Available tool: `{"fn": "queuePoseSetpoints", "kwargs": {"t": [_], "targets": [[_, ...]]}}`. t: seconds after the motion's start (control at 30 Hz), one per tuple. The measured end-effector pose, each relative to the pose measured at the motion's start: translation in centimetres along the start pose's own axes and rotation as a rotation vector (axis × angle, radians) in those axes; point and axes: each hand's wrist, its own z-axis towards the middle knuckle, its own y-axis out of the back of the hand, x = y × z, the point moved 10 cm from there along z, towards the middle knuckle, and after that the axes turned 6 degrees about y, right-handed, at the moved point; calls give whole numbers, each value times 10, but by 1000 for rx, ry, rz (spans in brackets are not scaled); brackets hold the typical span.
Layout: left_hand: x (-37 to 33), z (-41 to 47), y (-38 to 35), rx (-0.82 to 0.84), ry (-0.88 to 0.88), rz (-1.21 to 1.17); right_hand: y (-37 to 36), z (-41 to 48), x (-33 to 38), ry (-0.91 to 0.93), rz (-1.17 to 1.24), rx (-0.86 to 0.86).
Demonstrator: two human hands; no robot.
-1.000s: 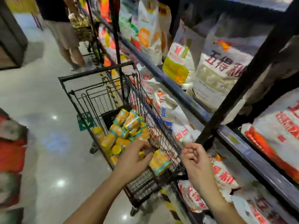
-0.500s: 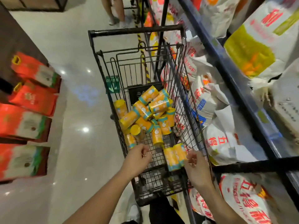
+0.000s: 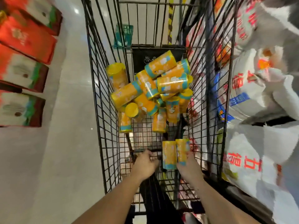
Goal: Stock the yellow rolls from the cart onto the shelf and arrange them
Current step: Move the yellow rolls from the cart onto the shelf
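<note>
Head view: your right hand (image 3: 188,165) clasps two rolls (image 3: 175,154) at lower centre, inside the cart (image 3: 103,126). Your left hand (image 3: 145,164) curls just beside them; its grip is unclear. The pile (image 3: 152,89) lies mid-frame. The rolls look light, stiff and film-slick, so squeeze across their sides.

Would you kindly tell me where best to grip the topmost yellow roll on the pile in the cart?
Grip the topmost yellow roll round its middle, from above: it lies on its side atop the pile, curved wall exposed, while its ends sit close to neighbouring rolls.
</note>
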Motion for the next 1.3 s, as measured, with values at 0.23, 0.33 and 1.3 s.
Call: {"fn": "queuePoseSetpoints", "kwargs": {"t": [0.23, 0.33, 1.3], "targets": [[7, 62, -42, 6, 123, -119, -21, 27, -32, -82, -213, -32], [7, 84, -57, 16, 164, -170, -21, 41, -38, -63, -321, -86], [84, 99, -35, -63, 382, -370, -21, 89, -21, -91, -252, -212]]}}
